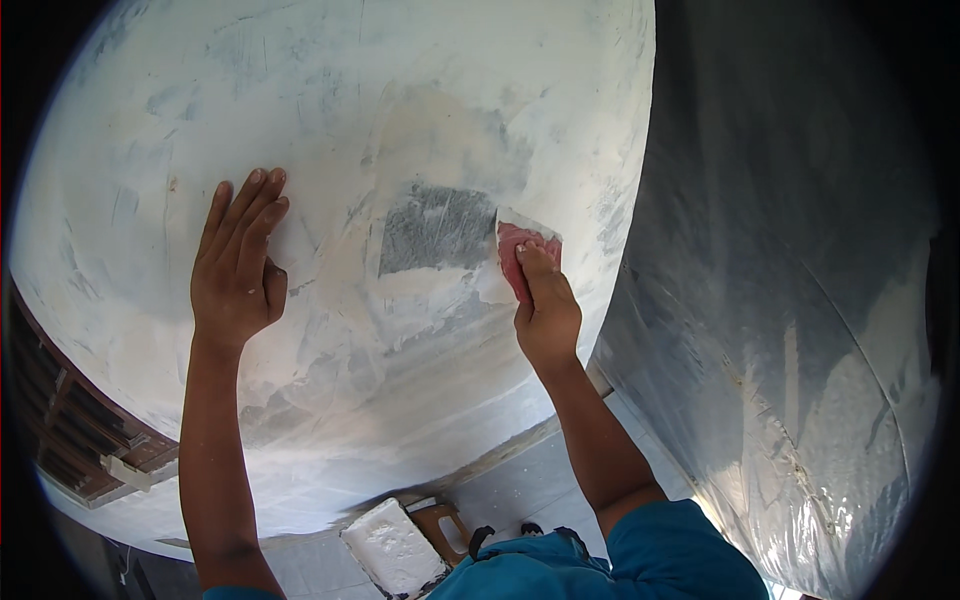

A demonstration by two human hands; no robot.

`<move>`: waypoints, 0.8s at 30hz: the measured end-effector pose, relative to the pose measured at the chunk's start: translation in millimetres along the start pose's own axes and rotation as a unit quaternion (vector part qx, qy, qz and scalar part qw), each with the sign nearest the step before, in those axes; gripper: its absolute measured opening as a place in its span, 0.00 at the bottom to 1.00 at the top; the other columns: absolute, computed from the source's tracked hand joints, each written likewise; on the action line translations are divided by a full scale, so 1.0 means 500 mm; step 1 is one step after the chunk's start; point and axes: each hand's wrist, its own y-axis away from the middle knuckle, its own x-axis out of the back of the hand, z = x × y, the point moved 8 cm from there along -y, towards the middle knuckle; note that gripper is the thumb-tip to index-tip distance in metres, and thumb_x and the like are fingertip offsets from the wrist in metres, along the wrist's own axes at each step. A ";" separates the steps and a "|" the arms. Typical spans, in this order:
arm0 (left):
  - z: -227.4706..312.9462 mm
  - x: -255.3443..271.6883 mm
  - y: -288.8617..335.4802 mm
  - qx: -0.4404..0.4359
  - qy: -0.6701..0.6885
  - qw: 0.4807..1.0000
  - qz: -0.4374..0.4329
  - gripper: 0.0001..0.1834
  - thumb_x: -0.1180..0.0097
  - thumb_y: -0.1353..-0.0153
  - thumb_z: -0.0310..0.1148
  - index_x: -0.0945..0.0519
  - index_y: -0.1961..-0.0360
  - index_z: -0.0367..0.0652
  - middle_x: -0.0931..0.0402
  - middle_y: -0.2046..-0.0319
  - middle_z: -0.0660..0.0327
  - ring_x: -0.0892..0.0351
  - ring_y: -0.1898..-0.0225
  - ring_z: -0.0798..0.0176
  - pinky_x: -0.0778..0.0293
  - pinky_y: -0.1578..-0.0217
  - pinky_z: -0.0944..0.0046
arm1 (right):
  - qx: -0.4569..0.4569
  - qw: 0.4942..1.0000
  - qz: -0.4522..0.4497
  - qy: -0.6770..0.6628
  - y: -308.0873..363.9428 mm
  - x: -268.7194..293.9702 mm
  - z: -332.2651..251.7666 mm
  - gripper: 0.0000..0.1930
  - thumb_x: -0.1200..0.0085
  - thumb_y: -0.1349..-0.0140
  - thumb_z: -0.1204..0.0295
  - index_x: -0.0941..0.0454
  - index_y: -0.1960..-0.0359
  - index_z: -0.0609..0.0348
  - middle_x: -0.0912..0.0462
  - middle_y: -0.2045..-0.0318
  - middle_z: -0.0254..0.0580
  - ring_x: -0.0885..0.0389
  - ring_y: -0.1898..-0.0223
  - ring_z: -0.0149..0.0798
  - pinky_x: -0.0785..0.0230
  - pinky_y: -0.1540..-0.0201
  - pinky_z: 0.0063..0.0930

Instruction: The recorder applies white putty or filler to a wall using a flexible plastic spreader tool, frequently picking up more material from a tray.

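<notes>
A large curved panel (330, 130) fills the view, coated white and beige with grey smears. My left hand (240, 260) lies against its left part, palm to the surface, fingers stretched upward and holding nothing. Toward the panel's right edge, my right hand (548, 300) grips a red putty spreader (510, 245), thumb on its near face. White paste covers the spreader's upper edge, which meets the panel. Just left of the spreader is a dark grey four-sided patch (440, 230) with streaks of white across it.
Below stands a board or tray of white paste (390, 545), beside a brown stool-like object (440, 525). Clear plastic sheeting (780, 350) hangs along the right. At lower left, a brown slatted frame (75, 410) borders the panel. Light grey tiles (530, 480) show on the floor.
</notes>
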 end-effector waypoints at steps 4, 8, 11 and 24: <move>-0.001 0.006 0.003 -0.004 0.001 1.000 -0.007 0.28 0.59 0.48 0.19 0.25 0.43 0.39 0.25 0.36 0.54 0.31 0.31 0.50 0.40 0.28 0.42 | -0.061 0.985 -0.132 -0.088 0.101 -0.011 -0.029 0.24 0.52 0.42 0.88 0.20 0.43 0.60 0.16 0.48 0.51 0.16 0.47 0.50 0.24 0.42 0.37; -0.013 0.008 0.021 -0.001 -0.007 1.000 -0.019 0.28 0.59 0.47 0.19 0.25 0.43 0.38 0.25 0.36 0.54 0.31 0.31 0.50 0.41 0.28 0.42 | -0.151 0.965 -0.102 -0.186 -0.065 0.056 -0.006 0.25 0.59 0.41 0.88 0.18 0.45 0.63 0.13 0.48 0.48 0.14 0.47 0.37 0.25 0.44 0.26; -0.006 0.011 0.010 0.000 -0.002 1.000 -0.015 0.27 0.59 0.47 0.19 0.25 0.44 0.38 0.25 0.36 0.54 0.31 0.31 0.50 0.40 0.28 0.42 | -0.087 0.988 0.043 -0.117 -0.265 0.146 -0.013 0.22 0.55 0.39 0.86 0.18 0.45 0.61 0.13 0.52 0.51 0.12 0.52 0.46 0.21 0.48 0.32; -0.004 0.023 0.004 0.010 0.000 1.000 -0.006 0.26 0.57 0.52 0.18 0.21 0.49 0.36 0.21 0.40 0.53 0.27 0.33 0.51 0.38 0.29 0.43 | 0.100 0.982 -0.109 -0.116 -0.112 0.032 -0.190 0.25 0.45 0.47 0.89 0.20 0.45 0.60 0.16 0.49 0.49 0.16 0.48 0.51 0.21 0.43 0.39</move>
